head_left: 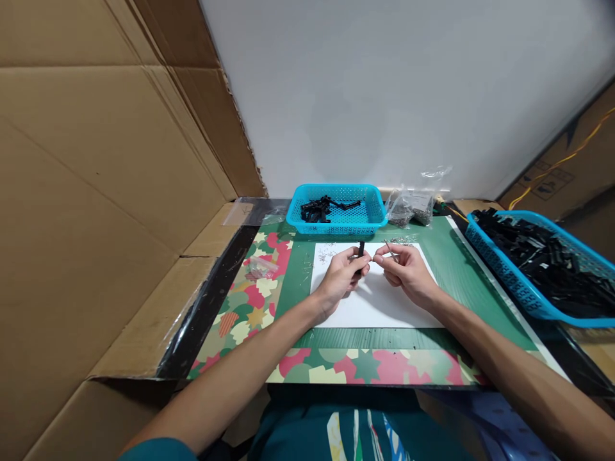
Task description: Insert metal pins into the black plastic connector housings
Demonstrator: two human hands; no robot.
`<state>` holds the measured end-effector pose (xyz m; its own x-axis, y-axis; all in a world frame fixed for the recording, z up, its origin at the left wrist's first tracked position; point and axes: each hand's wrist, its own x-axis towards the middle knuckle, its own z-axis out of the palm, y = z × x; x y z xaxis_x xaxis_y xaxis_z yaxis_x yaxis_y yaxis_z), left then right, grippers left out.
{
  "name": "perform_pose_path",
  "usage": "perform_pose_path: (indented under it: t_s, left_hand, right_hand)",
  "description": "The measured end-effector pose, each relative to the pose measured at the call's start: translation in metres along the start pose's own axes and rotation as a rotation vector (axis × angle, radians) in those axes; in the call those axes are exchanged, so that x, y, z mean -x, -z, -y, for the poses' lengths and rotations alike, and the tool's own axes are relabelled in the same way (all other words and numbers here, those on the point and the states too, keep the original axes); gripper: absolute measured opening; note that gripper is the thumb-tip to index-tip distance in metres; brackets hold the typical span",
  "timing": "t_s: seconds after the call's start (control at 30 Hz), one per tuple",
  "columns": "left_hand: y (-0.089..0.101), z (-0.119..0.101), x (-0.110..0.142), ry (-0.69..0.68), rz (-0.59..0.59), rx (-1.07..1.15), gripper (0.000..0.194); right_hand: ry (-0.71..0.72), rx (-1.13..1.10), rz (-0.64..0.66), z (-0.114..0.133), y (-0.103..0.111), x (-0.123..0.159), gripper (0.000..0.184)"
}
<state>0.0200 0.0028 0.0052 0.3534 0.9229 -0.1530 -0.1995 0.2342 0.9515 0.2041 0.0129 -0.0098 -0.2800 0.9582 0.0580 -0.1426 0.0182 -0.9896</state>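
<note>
- One black piece [361,248] stands nearly upright in the left hand [342,276], above the white sheet [375,314]; thumb and fingers close on it, its upper end showing above them.
- Right hand [406,269]: thumb and forefinger pinch a thin grey rod [391,248], tilted; type too small to tell. Its fingertips sit just beside the left hand's, near the black piece.
- White sheet lies on a green mat [461,269] with a printed patterned band [336,370] along its near edge.
- Small thin bits [323,253] lie scattered at the sheet's far left corner; a grey scatter of small pieces [406,241] lies at its far edge, behind the right hand.
- Blue basket [336,228] beyond the hands: black parts [314,210] gathered mostly in its left half.
- Clear bags [410,206] with small grey contents stand just right of that basket.
- Second basket [523,291], also blue, far right: heaped with black strips [552,262].
- Small clear bag [262,267] rests on the mat's left, well apart from both hands.
</note>
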Motion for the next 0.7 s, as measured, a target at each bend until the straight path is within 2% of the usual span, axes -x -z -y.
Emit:
perform_pose_path:
  t_s: [0.23,0.43,0.57,0.7]
  left_hand:
    - [-0.001,0.001,-0.001,-0.054,-0.031,-0.11,0.036]
    - [-0.001,0.0,-0.004,-0.214,0.036,-0.175,0.052]
    - [0.003,0.0,-0.003,-0.257,0.038,-0.359,0.036]
    - [0.007,-0.001,0.0,-0.378,-0.009,-0.68,0.037]
  right_hand:
    - [0.044,0.114,-0.059,-0.001,0.001,0.001,0.036]
    - [0.076,0.035,-0.149,0.005,0.008,-0.001,0.036]
    - [0.063,0.122,-0.123,0.013,0.022,-0.004,0.037]
    - [0.022,0.32,-0.048,0.021,0.039,-0.006,0.034]
